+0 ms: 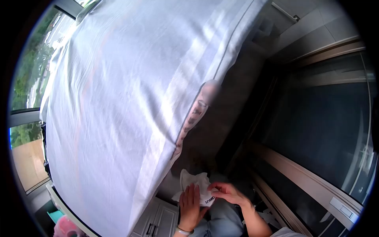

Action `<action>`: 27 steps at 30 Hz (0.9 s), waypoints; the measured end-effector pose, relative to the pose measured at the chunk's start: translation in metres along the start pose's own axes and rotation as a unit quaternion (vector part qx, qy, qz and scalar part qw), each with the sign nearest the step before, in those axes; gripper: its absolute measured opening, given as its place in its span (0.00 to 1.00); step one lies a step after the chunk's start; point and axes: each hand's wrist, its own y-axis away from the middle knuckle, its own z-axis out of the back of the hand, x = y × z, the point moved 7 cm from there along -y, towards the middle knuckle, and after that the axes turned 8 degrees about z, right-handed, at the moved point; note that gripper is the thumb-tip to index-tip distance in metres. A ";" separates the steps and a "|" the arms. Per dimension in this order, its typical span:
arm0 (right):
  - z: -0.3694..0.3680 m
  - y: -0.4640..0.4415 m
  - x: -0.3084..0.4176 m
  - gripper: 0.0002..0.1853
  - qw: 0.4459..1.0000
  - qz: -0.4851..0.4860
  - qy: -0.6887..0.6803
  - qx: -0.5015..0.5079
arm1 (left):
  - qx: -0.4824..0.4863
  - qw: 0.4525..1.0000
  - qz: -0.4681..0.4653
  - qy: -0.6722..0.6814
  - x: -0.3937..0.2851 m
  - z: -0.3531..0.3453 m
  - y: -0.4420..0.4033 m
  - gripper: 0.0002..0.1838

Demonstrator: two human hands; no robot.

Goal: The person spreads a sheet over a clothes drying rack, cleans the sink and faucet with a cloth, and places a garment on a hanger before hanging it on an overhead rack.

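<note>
A: Nearest the camera?
B: Right forearm point(256, 222), leading up to the right hand point(231, 193). Pale garment point(289, 232) just right of it.
A: State of the hands?
B: Left hand point(190, 207): flat, fingers straight and together, palm down on the white cloth point(201, 181). Bracelet point(184, 230) at its wrist. Right hand: thumb and forefinger pinching the cloth's right edge, beside dark lettering point(209, 199).
A: Position of the white cloth?
B: Between the hands, rumpled upper part reaching past the left fingertips. Jeans point(225, 221) below it; contact with them, cannot tell.
A: Next out?
B: Large pale sheet point(118, 98), ahead and left of both hands, creased. Pinkish strip with dark marks point(193, 118) along its near-right edge. White cabinet point(162, 217), dark handles, left of the left hand, partly under the sheet.
A: Farthest?
B: Right of the right hand, dark glass panel point(316, 122) in a brown frame point(300, 173). Far left, past the sheet: window point(29, 85), greenery outside.
</note>
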 end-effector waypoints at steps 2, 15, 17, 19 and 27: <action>0.000 -0.009 -0.001 0.13 1.000 -0.020 0.002 0.021 | 0.002 1.000 -0.016 0.002 0.033 -0.025 0.004 0.36; -0.002 -0.010 -0.010 0.28 0.950 -0.001 0.265 0.162 | -0.155 0.847 0.315 0.399 0.037 -0.092 0.098 0.13; -0.007 -0.004 -0.025 0.30 0.932 -0.040 0.302 0.196 | -0.221 0.764 0.331 0.508 0.043 -0.095 0.107 0.13; -0.017 -0.001 -0.050 0.30 0.920 -0.116 0.311 0.207 | -0.241 0.690 0.344 0.590 0.060 -0.094 0.116 0.14; -0.047 -0.014 -0.120 0.19 0.920 -0.093 0.370 0.089 | -0.241 0.655 0.343 0.628 0.135 -0.116 0.166 0.22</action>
